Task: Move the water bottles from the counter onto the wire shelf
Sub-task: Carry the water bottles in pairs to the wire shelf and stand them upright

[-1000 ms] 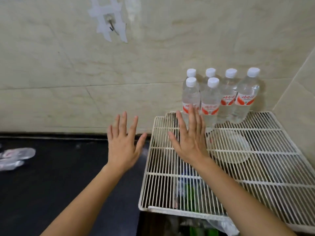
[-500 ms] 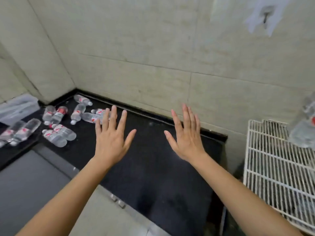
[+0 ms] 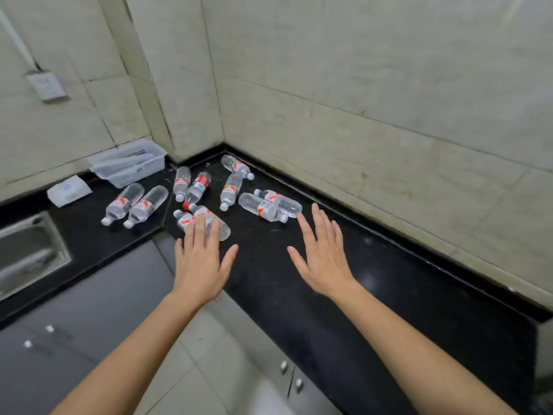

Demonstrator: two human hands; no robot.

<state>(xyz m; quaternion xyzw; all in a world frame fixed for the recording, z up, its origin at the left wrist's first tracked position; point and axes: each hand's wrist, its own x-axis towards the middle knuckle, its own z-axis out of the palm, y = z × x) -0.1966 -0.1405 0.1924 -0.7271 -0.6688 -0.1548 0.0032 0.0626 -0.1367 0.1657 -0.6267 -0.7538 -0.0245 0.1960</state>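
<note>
I count ten clear plastic water bottles with red-and-white labels, all lying on their sides on the black polished stone counter (image 3: 314, 295), gathered toward its inner corner where the two tiled walls meet.

Taking the white slotted plastic basket (image 3: 128, 164) as my landmark: two bottles (image 3: 136, 204) lie side by side just in front of the basket, caps pointing toward the counter edge. To the basket's right, another two (image 3: 191, 184) lie close together, one of them with a broader red label than the rest. Further right, one bottle (image 3: 236, 166) sits nearest the corner, and one (image 3: 230, 190) lies just in front of that. Furthest right of the basket, a touching pair (image 3: 270, 205) lies crosswise. The last two (image 3: 199, 218) lie in front of the middle group, near the counter's front edge; one has a red cap.

My left hand (image 3: 200, 265) is flat and spread, palm down, holding nothing; its fingertips overlap that front pair in the view, though I cannot tell whether they touch. My right hand (image 3: 323, 259) is likewise spread and empty, over bare counter, its fingertips just short of the crosswise pair.

One white folded packet (image 3: 69, 190) lies left of the basket, one steel sink (image 3: 28, 250) sits in front of that, and one wall socket (image 3: 46, 86) is above.
</note>
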